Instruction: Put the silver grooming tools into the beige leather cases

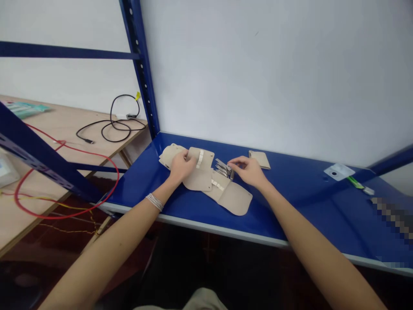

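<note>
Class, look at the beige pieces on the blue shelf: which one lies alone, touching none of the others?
The small beige piece at the back, beyond the right hand. The larger beige pieces overlap one another by the left hand.

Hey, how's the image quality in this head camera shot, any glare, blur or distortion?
In the head view, a pale sheen lies across the blue metal shelf, the wide lens skews the blue steel upright, a pixelated patch covers part of the right edge, and the left hand and right hand look fairly sharp.
</note>
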Demonstrator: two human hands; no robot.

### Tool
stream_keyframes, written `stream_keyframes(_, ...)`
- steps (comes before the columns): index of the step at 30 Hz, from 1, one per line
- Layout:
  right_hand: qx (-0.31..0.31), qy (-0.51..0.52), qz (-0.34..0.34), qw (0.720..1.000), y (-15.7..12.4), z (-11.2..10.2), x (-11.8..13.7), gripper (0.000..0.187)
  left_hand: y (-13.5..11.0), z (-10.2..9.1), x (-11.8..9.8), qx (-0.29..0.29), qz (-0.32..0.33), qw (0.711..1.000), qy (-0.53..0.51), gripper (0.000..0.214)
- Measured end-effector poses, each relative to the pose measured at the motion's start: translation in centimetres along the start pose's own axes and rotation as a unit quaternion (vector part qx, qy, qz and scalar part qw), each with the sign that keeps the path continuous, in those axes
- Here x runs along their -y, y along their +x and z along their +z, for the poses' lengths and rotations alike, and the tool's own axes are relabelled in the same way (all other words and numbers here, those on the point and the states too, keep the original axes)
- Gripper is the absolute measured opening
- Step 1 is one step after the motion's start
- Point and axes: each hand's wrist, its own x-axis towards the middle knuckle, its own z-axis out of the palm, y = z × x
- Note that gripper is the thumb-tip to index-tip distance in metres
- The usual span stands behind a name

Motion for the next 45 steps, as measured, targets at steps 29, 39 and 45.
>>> stream_keyframes(29,0.300,0.234,0.182,0.907,-0.2,-4.5,1.3,0.046,-1.3,0.2,-1.4,0.216,0.101,0.969,0.064,0.050)
stream_keyframes(39,0.414,-0.009,0.123,0.902,-0.3,-6.1,0.8,0.046,0.8,-4.3,-0.9,-0.120,-0.049,0.853,0.506,0.075)
stream_keyframes(45,0.444,-0.036,0.083,0.892,-0.4,-4.6,1.3,0.044,0.7,-4.0,-1.0,-0.123,0.018,0.857,0.501,0.041)
